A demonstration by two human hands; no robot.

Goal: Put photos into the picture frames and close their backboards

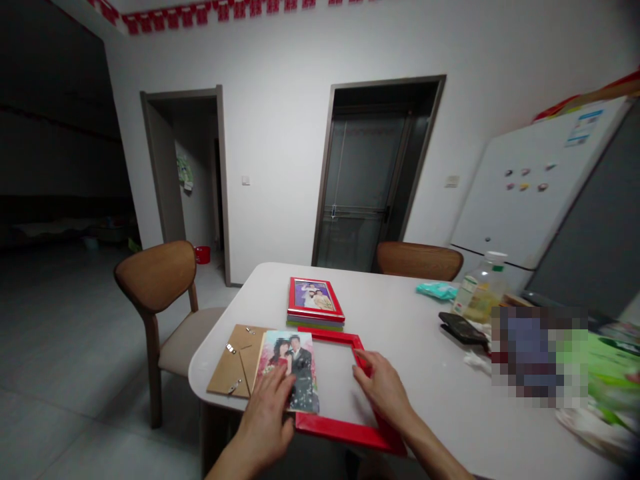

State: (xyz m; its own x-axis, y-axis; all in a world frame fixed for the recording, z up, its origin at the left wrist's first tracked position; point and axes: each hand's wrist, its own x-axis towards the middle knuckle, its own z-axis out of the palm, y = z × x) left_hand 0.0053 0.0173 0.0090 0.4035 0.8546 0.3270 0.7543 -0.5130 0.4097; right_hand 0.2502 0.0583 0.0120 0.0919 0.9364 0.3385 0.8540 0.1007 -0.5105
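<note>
My left hand (270, 405) lies over the lower left part of a printed photo (303, 373) of a couple, fingers stretched out on its surface. The photo overlaps a brown backing board (227, 367) with metal clips and the left part of a red picture frame (345, 430). Over the frame's right bar, my right hand (383, 387) is curled, gripping that side. Through the frame's opening the white tabletop shows. Beyond it, a red-framed picture (315, 300) tops a small stack of frames.
Wooden chairs stand at the left (157, 280) and far side (420, 260) of the white table (420, 413). To the right are a plastic bottle (480, 290) with yellowish liquid, a black object (463, 330), a teal wrapper (435, 291) and a green package (607, 363).
</note>
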